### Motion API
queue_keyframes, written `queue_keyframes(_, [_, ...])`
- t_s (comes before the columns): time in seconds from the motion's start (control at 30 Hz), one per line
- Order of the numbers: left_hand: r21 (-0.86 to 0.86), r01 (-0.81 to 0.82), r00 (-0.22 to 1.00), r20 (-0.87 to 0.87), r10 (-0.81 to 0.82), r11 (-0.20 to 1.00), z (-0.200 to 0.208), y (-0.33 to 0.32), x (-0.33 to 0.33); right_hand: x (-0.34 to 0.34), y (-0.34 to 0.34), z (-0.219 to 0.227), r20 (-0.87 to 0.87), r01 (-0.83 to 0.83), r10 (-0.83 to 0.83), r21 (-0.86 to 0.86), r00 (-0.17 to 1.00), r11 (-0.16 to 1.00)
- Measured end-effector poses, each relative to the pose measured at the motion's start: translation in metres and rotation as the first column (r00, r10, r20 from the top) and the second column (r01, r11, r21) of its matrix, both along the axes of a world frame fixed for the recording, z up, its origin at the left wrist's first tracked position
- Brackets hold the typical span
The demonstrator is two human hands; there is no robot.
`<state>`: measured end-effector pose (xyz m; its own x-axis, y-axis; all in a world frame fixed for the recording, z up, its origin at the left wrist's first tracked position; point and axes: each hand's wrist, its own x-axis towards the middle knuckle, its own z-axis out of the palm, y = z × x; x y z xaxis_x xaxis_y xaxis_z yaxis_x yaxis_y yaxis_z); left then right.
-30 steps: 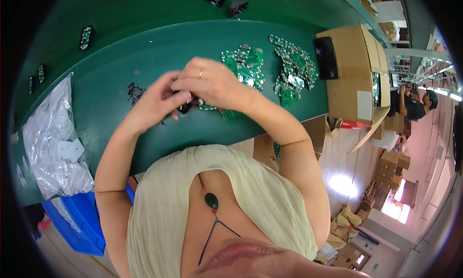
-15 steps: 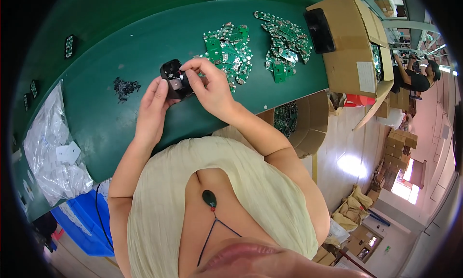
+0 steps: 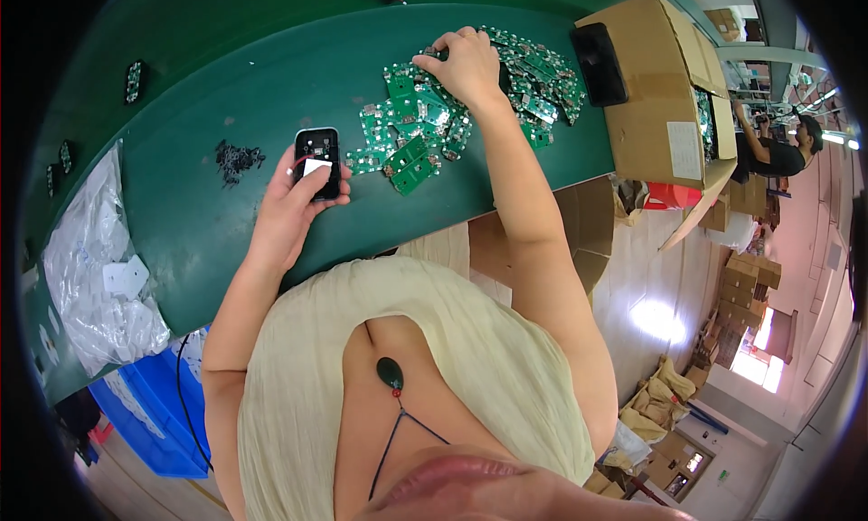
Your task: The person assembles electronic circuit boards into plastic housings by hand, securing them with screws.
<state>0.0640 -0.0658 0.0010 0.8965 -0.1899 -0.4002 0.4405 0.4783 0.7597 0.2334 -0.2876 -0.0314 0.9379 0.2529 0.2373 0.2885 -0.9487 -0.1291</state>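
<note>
My left hand is closed around a black plastic casing, with the thumb across its front. A white square piece sits in the casing by the thumb, a thin red wire beside it. Off to the right, my right hand is over the far end of a pile of green circuit boards. Its thumb stands apart from the bent fingers, and some fingertips are hidden behind the hand. I see nothing held in it.
Small black scraps lie left of the casing. A clear plastic bag lies at the left edge. More circuit boards and a cardboard box with a black panel are right. A person works beyond.
My right hand has left the casing and moved right and away to the circuit boards. My left hand keeps hold of the casing, now turned so its inside and the white piece show.
</note>
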Motion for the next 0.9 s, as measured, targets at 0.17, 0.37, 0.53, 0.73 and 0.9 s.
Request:
queue_keyframes(0.17, [0.192, -0.038, 0.999, 0.032, 0.033, 0.981, 0.0, 0.002, 0.002, -0.033, 0.019, 0.024, 0.162, -0.13, 0.064, 0.442, 0.985, 0.887])
queue_keyframes(0.37, [0.283, -0.113, 0.992, 0.084, 0.092, 0.952, -0.006, 0.005, 0.004, -0.134, 0.044, 0.058, -0.129, -0.216, 0.72, 0.905, 0.681, 0.366])
queue_keyframes(0.53, [0.332, -0.11, 0.991, 0.114, 0.076, 0.937, 0.001, 0.004, 0.005, -0.16, 0.04, 0.053, -0.449, 0.164, 0.837, 0.894, 0.314, 0.418])
queue_keyframes(0.73, [0.388, -0.141, 0.986, 0.141, 0.092, 0.911, 0.003, 0.009, 0.006, -0.165, 0.033, 0.041, -0.307, -0.024, 0.948, 0.951, 0.079, 0.31])
queue_keyframes(0.9, [0.384, -0.17, 0.982, 0.141, 0.125, 0.908, 0.004, 0.007, 0.0, -0.172, 0.04, 0.042, -0.342, 0.349, 0.933, 0.892, 0.111, 0.285])
